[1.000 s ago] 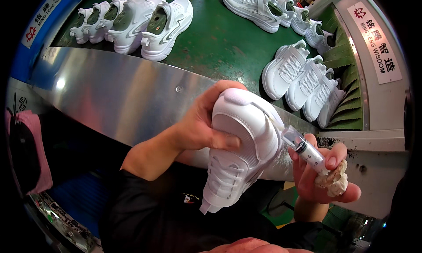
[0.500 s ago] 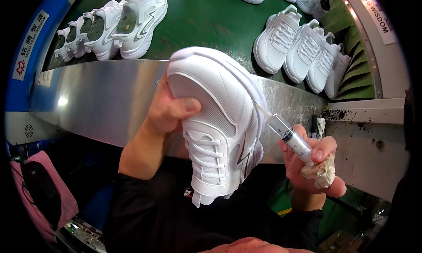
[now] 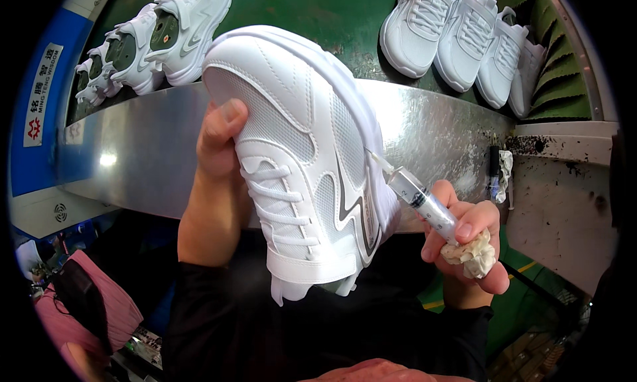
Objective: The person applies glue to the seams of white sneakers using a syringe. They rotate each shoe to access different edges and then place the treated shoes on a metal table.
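Observation:
A white lace-up sneaker (image 3: 312, 183) is held up in front of me, toe pointing away and sole edge turned to the right. My left hand (image 3: 222, 133) grips its forefoot from the left, thumb lying on the mesh of the toe; the other fingers are hidden behind it. Closed in my right hand (image 3: 468, 239) is a clear plastic syringe (image 3: 423, 199), tilted up to the left. Its thin tip reaches the seam between the upper and the sole. A crumpled whitish lump (image 3: 474, 253) sits at the syringe's rear end, against my fingers.
Beyond a metal ledge (image 3: 146, 153), white sneakers stand on a green belt (image 3: 285, 10): several at left (image 3: 189, 34), several at right (image 3: 415, 30). Green flaps (image 3: 564, 83) line the belt's right side. A dark pen-like object (image 3: 494, 166) lies by a stained pale panel (image 3: 564, 203).
The sneaker has shifted left and tilted, showing more of its side. My left hand moved left with it. The syringe followed slightly left, its tip now farther back along the seam.

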The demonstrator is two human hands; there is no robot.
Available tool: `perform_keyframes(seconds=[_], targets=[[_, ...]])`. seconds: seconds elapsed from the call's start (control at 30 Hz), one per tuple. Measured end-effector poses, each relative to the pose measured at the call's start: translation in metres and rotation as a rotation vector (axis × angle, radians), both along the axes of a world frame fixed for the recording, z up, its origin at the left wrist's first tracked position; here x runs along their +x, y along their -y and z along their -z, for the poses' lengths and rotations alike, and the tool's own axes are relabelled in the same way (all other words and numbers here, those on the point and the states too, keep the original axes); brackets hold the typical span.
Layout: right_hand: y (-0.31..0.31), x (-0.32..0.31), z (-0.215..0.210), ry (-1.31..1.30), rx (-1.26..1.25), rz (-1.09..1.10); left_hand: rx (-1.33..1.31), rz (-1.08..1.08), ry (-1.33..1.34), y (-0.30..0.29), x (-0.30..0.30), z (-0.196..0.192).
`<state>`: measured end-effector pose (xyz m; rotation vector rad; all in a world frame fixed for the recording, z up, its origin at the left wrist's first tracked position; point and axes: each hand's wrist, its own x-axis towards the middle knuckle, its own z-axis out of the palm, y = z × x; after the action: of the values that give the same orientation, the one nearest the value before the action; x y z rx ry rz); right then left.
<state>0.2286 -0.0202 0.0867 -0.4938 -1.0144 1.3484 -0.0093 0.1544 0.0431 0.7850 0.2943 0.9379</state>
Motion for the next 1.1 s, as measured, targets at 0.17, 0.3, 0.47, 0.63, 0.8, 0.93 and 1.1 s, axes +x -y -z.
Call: perform_keyframes(seconds=[0.17,0.3,0.47,0.63,0.8,0.93,1.1], targets=[[0.003,0.003,0.015,0.03,0.035,0.009,-0.068,0.025,0.09,-0.005,0.001,0.004],[0.01,0.002,0.024,0.026,0.018,0.028,-0.099,0.007,0.1,-0.009,0.007,0.005],[0.029,0.003,0.026,0.027,-0.117,0.014,-0.169,-0.026,0.041,-0.017,0.009,0.014],[0.05,0.006,0.036,0.071,-0.098,0.03,-0.305,0.041,0.068,-0.019,0.012,0.02],[0.068,0.004,0.048,0.041,-0.061,0.08,-0.278,0.138,0.129,-0.025,0.007,0.022],[0.081,0.004,0.059,0.038,-0.071,0.132,-0.291,0.299,0.149,-0.031,0.017,0.033],[0.085,0.006,0.068,0.04,-0.023,0.132,-0.312,0.187,0.0,-0.025,0.011,0.02]])
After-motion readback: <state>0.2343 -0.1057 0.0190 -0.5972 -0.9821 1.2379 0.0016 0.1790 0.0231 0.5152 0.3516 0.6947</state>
